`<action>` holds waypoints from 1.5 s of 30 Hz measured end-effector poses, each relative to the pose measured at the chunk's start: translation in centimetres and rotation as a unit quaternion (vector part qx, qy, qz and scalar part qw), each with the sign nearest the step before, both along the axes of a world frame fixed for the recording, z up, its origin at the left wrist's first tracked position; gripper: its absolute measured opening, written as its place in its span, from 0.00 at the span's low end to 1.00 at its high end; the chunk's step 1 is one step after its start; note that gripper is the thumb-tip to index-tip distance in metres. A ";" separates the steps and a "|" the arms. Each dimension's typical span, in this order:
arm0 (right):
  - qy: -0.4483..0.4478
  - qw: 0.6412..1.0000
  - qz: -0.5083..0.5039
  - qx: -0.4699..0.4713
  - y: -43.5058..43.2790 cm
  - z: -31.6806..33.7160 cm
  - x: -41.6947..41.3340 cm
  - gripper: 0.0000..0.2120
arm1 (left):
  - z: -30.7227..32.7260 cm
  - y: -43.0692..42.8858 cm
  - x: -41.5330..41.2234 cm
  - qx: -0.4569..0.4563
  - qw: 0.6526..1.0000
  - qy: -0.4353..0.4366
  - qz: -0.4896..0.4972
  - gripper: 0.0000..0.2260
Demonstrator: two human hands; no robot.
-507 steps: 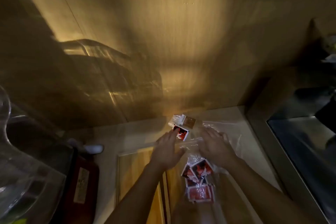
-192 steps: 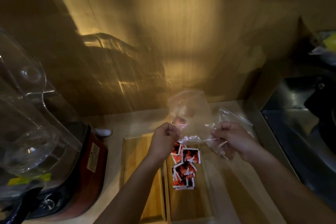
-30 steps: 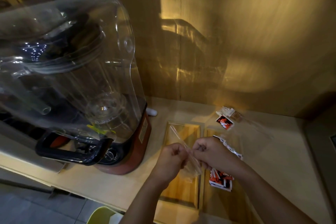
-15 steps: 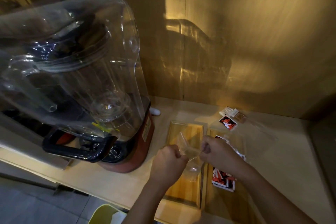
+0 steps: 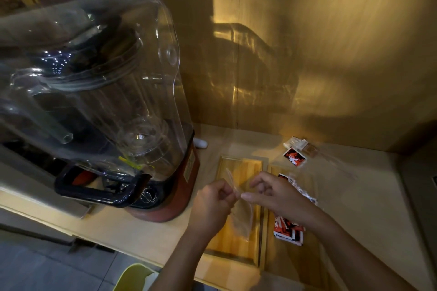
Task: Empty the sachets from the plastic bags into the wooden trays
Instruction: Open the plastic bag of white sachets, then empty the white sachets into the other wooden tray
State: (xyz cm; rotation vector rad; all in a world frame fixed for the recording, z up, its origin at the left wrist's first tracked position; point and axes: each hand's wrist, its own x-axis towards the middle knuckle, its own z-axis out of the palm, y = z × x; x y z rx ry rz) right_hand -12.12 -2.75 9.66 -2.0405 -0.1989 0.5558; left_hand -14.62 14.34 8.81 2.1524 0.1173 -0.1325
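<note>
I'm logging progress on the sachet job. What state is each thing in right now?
Left hand: pinching the clear bag.
Right hand: pinching the same bag.
Clear bag: held above the left tray, looks empty.
Left tray: no sachets visible.
Right tray: holds red sachets.
Loose sachet: lying on the counter beyond the trays.
Blender: cover closed.

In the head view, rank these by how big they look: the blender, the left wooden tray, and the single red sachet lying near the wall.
1. Blender: largest by far, though it stands nearest the camera, which inflates it.
2. Left wooden tray: partly covered by both hands.
3. Single red sachet: smallest, and farthest away.
</note>
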 end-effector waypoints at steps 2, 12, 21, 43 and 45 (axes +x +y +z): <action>-0.004 1.000 0.010 0.003 0.4 -0.1 0.1 0.17 | 0.0 -0.4 -0.1 -0.010 1.000 0.001 -0.011 0.07; -0.079 0.993 -0.058 -0.068 -1.1 -1.0 0.4 0.14 | 0.0 0.4 0.5 0.027 0.999 0.003 0.021 0.07; -0.081 0.982 -0.165 -0.038 -0.5 -0.8 0.8 0.15 | 1.9 -0.4 -0.2 0.106 0.994 0.026 0.008 0.20; 0.088 0.974 -0.100 0.181 -2.9 -3.5 1.3 0.11 | 4.4 1.4 1.2 0.039 0.969 -0.195 -0.147 0.11; 0.087 0.977 -0.088 0.175 -3.0 -4.0 0.7 0.05 | 4.9 1.3 1.2 -0.062 0.977 -0.161 -0.126 0.11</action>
